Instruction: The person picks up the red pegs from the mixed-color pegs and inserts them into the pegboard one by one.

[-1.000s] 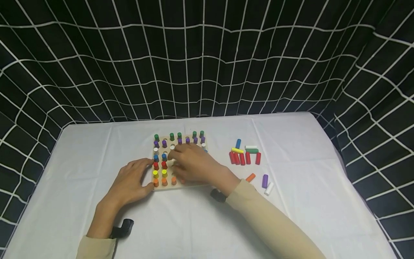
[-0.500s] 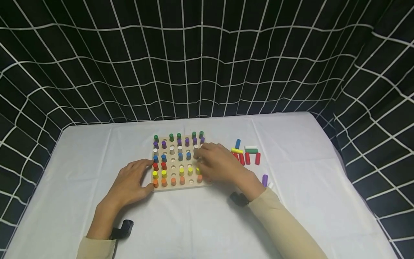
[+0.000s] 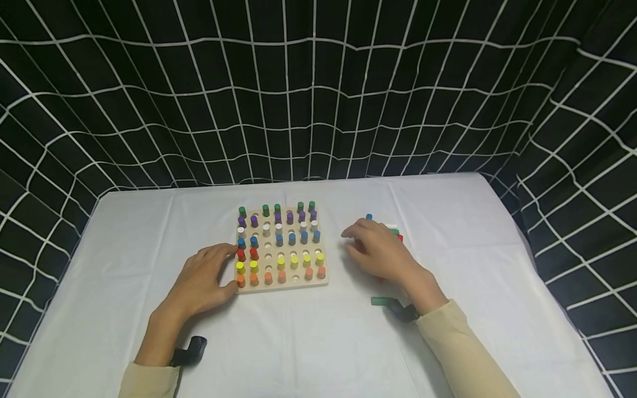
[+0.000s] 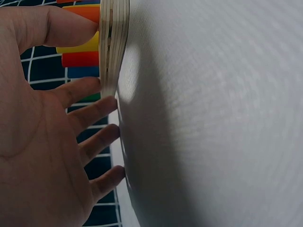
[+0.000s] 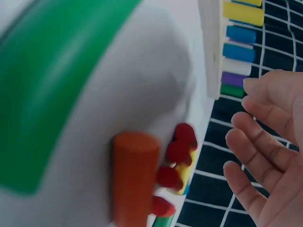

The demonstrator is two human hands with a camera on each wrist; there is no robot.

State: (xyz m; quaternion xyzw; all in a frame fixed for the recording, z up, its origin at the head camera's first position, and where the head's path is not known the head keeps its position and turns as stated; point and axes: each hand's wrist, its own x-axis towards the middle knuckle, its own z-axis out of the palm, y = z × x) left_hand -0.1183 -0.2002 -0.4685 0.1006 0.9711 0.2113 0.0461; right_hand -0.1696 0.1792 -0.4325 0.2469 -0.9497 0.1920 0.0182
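Observation:
A wooden pegboard (image 3: 298,285) with rows of coloured pegs lies left of centre on the table. At its left edge rests my left hand (image 3: 199,282), fingers spread; in the left wrist view the thumb (image 4: 71,30) and a finger touch the board's side (image 4: 113,42). My right hand (image 3: 380,251) is to the right of the board, over the loose pegs, fingers loosely bent. Nothing shows between its fingers (image 5: 251,135) in the right wrist view. Below it there lie an orange peg (image 5: 136,179) and several red pegs (image 5: 178,152).
A green peg (image 3: 381,301) lies beside the right wrist, large and blurred in the right wrist view. Past the right hand a blue peg (image 3: 369,216) and another green peg (image 3: 394,231) peek out. A white cloth (image 3: 308,342) covers the table; dark grid-patterned curtains (image 3: 298,99) surround it.
My right hand has left the board, moving right to above the loose pegs. White and blue pegs now show in the board's right column, where the hand was. The left hand stays put.

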